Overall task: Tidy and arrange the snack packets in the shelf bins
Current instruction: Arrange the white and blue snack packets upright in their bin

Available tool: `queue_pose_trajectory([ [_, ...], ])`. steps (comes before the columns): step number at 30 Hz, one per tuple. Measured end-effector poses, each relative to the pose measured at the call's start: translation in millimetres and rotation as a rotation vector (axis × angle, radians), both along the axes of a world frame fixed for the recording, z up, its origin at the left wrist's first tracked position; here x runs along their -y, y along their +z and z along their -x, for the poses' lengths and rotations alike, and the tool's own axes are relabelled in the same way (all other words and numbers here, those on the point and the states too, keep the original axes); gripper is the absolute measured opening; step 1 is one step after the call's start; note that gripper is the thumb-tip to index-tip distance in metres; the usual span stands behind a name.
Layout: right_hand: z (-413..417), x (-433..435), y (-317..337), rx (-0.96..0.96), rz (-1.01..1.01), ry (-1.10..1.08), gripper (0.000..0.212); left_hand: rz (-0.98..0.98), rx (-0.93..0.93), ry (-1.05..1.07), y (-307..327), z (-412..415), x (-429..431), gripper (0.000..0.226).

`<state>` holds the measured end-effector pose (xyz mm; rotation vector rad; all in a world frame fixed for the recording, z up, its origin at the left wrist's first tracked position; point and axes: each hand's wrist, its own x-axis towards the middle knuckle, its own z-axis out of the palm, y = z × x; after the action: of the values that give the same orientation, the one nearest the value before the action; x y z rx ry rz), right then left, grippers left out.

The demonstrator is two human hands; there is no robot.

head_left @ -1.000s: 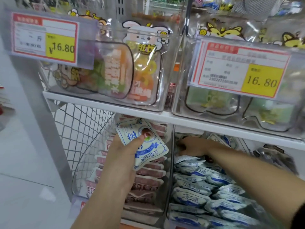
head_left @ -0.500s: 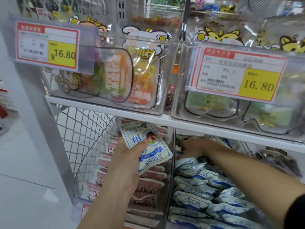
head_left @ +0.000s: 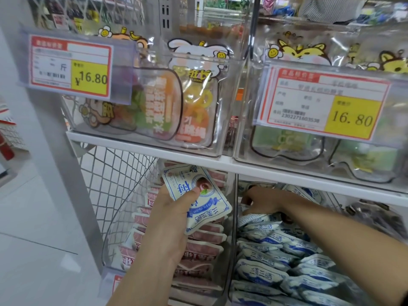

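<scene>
L hand (head_left: 170, 219) pinches a blue-white packet (head_left: 198, 202), thumb on its front, in front of the pink packets (head_left: 203, 250) in the lower-left bin (head_left: 119, 228). R hand (head_left: 265, 202) is deep in the lower-right bin (head_left: 233, 250) on the blue-white stack (head_left: 276, 268); can't tell its grip. Upper tags: left price tag (head_left: 70, 67) "¥16.80", right price tag (head_left: 320, 104) "16.80".

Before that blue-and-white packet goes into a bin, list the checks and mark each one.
1. Grip on the blue-and-white packet: ok, the left hand holds it, thumb across its face.
2. Packet over its matching bin: not ok, it hangs in front of the pink packets.
3. Matching stock found: ok, blue-and-white packets fill the right lower bin.
4. That bin free of the right hand: not ok, it reaches into the back.
5. Room at the back: cannot tell, the shelf board hides it.
</scene>
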<state>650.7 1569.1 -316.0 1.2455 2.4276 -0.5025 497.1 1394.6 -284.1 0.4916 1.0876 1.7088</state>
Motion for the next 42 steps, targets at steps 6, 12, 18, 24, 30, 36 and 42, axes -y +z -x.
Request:
queue_pose_trajectory([
  [6, -2, 4, 5, -0.043, -0.055, 0.003, 0.032, 0.003, 0.005, 0.003, -1, 0, -1, 0.019],
  [12, -7, 9, 5, -0.164, -0.128, -0.038, 0.05, -0.001, 0.014, 0.012, -1, -2, 0, 0.018],
  [18, -7, 11, 1, -0.207, -0.163, -0.082, 0.011, 0.011, 0.011, 0.007, -2, -1, 0, 0.021],
  [24, -10, 13, 2, -0.398, -0.222, -0.225, 0.01, 0.0, 0.022, 0.009, -2, 0, 1, 0.022],
  [30, -25, 6, 5, -0.71, 0.08, -0.623, 0.03, -0.009, -0.004, -0.008, -3, -1, 1, 0.022],
  [36, -21, 18, 13, -0.785, 0.157, -0.655, 0.027, 0.0, -0.001, -0.005, -5, -1, -1, 0.023],
  [42, -31, 34, 19, -1.114, 0.139, -0.784, 0.019, -0.009, -0.01, -0.013, -4, -2, -1, 0.023],
])
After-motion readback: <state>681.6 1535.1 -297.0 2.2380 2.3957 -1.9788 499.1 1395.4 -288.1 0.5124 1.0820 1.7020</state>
